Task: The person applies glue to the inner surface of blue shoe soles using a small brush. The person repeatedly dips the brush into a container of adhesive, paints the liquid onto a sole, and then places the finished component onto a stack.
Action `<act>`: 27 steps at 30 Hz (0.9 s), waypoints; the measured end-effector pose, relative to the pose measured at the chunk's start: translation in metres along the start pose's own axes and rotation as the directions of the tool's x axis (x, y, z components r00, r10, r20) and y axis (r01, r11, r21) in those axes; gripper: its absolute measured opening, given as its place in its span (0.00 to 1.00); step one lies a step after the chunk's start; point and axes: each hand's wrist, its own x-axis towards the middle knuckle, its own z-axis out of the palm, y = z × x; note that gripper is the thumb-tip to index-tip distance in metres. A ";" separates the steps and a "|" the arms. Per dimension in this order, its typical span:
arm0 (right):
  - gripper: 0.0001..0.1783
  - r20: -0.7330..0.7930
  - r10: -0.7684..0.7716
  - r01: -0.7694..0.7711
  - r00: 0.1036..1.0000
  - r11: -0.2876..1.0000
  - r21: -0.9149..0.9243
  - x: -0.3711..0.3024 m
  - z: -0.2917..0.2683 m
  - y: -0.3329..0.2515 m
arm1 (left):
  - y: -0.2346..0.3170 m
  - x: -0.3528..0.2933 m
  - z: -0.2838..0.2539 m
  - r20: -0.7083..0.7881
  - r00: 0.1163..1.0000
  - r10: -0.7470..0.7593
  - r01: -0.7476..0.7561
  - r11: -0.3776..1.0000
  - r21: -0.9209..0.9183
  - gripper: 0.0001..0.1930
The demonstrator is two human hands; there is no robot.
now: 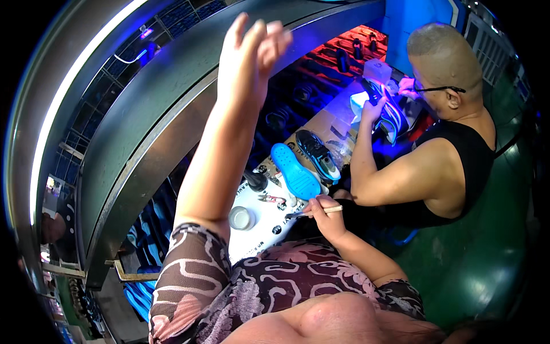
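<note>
My left hand [252,54] is raised high over the metal housing, its fingers apart and partly blurred, with nothing visible in it. Low in front of me, my right hand [327,219] grips a brush [332,210] with a pale wooden handle, its dark bristles pointing left. Just beyond that hand lies a bright blue shoe sole [295,172], its heel end close to my fingers; I cannot tell whether they touch. A black shoe with blue trim [315,152] rests beside the sole. To the left is a small round dish [242,218] on the white printed sheet [252,243].
Red-handled pliers [271,199] and a black object [255,181] lie near the dish. A long curved metal housing [154,123] runs along the left. At the right, a co-worker [424,160] in a black sleeveless top holds a shoe [385,112] under blue light.
</note>
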 end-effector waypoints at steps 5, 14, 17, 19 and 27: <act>0.19 0.072 -0.021 0.018 0.997 0.999 0.039 -0.002 0.018 0.013 | 0.023 -0.143 -0.146 0.116 0.922 -0.369 0.290 0.858 0.424 0.25; 0.29 0.289 0.043 -0.068 0.956 0.995 0.079 0.004 0.058 -0.002 | 0.166 -0.483 -0.285 -0.860 0.390 -0.330 0.898 0.343 0.276 0.23; 0.32 0.473 -0.129 0.021 0.871 0.974 0.227 0.025 0.091 -0.032 | 0.208 -0.540 -0.286 -0.838 0.482 0.256 0.848 0.107 0.520 0.24; 0.30 0.580 -0.174 0.067 0.796 0.977 0.201 0.032 0.121 -0.061 | 0.246 -0.559 -0.281 -0.675 0.443 0.590 0.846 -0.025 0.533 0.25; 0.13 0.960 -0.223 0.428 0.167 0.894 0.133 0.025 0.265 -0.149 | 0.345 -0.628 -0.391 -0.642 0.062 0.764 0.920 0.205 0.333 0.35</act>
